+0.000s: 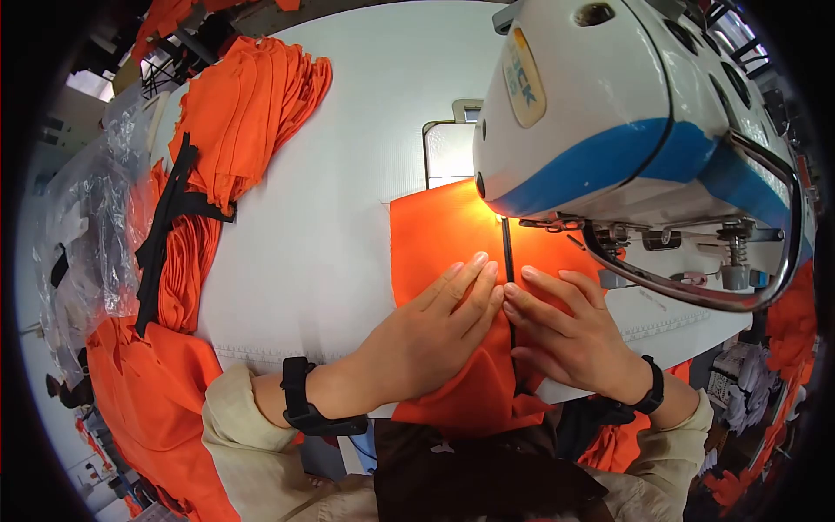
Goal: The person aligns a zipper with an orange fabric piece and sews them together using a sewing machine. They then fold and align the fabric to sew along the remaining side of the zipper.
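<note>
An orange fabric piece (426, 235) lies on the white table under the head of a sewing machine (600, 104), lit by its lamp. A narrow black strip (508, 252) runs down the fabric from the needle area. My left hand (439, 326) rests flat on the fabric just left of the strip, fingers extended. To the right of the strip, my right hand (570, 326) lies on the fabric with its fingers spread and slightly bent, fingertips near the strip. Neither hand grips anything. The fabric's lower part hangs over the table's front edge.
Stacked orange pieces (252, 113) and black strips (165, 226) are at the left, beside clear plastic (87, 226). More orange fabric (156, 391) hangs at the lower left. A curved metal bar (696, 298) juts below the machine head, near my right hand.
</note>
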{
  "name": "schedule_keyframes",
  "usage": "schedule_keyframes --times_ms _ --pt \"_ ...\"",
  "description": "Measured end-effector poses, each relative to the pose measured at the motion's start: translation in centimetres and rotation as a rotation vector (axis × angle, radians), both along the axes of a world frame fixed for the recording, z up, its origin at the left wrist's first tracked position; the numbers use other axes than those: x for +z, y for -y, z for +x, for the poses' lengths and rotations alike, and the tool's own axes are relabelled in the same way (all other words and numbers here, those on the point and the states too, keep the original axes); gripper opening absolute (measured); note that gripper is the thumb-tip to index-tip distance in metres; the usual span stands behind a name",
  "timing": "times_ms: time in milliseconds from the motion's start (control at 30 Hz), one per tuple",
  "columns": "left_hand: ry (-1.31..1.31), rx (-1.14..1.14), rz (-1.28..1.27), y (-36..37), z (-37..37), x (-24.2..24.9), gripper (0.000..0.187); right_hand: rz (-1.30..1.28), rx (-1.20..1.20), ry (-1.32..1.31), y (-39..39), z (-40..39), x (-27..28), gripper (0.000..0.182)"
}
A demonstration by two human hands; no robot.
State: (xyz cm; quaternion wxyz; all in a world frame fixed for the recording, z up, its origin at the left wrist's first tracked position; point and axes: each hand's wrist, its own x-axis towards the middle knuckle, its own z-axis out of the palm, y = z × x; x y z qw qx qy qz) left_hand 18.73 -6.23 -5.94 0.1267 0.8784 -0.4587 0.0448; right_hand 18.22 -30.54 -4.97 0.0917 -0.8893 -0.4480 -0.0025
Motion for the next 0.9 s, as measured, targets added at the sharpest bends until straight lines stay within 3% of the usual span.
schedule_keyframes --times_ms 33,300,367,533,667,733,833,900 --pt "-0.003 0.000 0.004 0.0 0.1 0.0 0.044 -0.061 0.022 0.070 0.0 0.1 -0.1 0.053" --pt "0.006 -0.008 -0.006 -0.3 2.5 -0.2 0.048 0.055 -0.051 -0.117 0.1 2.0 0.0 0.058" --pt "-0.012 -0.012 -0.009 -0.4 3.0 0.0 0.048 0.125 -0.079 -0.226 0.1 2.4 -0.3 0.059" --pt "-0.078 -0.008 -0.026 -0.7 4.1 0.2 0.050 0.308 -0.013 -0.222 0.0 4.2 -1.1 0.056" --pt "-0.125 0.002 -0.022 -0.8 5.0 0.3 0.050 0.318 -0.050 -0.307 -0.5 4.9 -0.3 0.054" --pt "-0.134 0.010 -0.031 -0.8 5.3 0.4 0.050 0.172 -0.073 -0.255 0.3 5.0 -1.3 0.054" --pt "-0.037 -0.011 0.016 -0.7 4.4 0.9 0.047 0.107 -0.094 -0.177 0.3 4.6 -1.4 0.051" --pt "0.153 -0.170 0.122 -0.3 2.3 1.3 0.044 0.118 -0.107 -0.114 0.1 4.1 -1.1 0.049"
